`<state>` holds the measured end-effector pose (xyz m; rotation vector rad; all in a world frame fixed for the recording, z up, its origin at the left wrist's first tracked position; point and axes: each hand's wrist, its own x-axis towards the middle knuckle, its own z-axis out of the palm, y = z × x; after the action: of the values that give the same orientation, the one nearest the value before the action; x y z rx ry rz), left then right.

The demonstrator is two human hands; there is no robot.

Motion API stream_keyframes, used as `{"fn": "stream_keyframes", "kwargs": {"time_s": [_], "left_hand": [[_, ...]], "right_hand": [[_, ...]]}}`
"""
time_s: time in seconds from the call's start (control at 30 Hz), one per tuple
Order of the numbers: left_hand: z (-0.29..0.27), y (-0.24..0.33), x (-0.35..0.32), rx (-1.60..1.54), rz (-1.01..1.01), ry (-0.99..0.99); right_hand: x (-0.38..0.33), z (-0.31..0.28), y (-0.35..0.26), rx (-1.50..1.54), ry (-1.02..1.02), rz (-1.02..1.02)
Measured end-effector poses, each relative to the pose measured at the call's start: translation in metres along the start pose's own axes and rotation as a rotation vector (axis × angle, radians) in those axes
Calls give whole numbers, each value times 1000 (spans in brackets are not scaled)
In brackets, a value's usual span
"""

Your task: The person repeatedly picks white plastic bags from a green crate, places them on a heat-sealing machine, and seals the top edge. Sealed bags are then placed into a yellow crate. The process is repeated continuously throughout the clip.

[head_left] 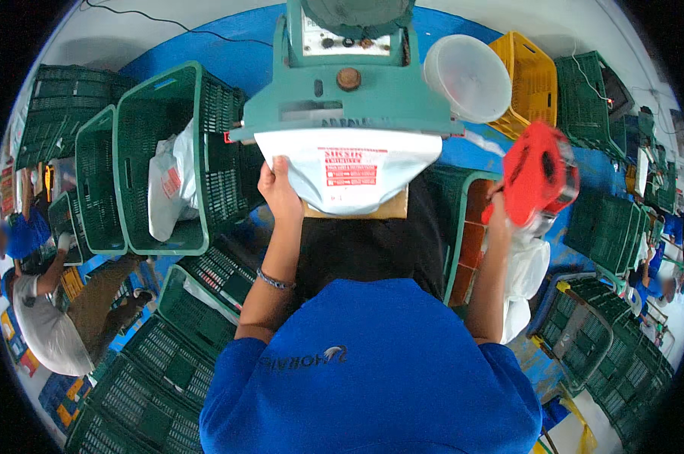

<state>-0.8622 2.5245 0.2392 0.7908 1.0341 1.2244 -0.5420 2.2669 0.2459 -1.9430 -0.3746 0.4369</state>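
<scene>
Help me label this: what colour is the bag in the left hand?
The bag is white with red print; best view: head.

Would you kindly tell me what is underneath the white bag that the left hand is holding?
Past the lower edge of the white bag, a tan board peeks out. The bag covers the rest, so anything else underneath is hidden.

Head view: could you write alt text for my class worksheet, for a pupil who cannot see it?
A person in a blue shirt holds a white printed bag at a green machine with the left hand, while the right hand holds a blurred red object. Green plastic crates are on both sides.
</scene>
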Motion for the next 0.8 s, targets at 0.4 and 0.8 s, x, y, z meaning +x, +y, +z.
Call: {"fn": "stream_keyframes", "kwargs": {"time_s": [0.4, 0.8], "left_hand": [[12, -7, -5, -22, 104, 84], [7, -7, -1, -117, 15, 128]], "right_hand": [[-142, 43, -84, -507, -621, -558], [-34, -44, -28, -366, -303, 237]]}}
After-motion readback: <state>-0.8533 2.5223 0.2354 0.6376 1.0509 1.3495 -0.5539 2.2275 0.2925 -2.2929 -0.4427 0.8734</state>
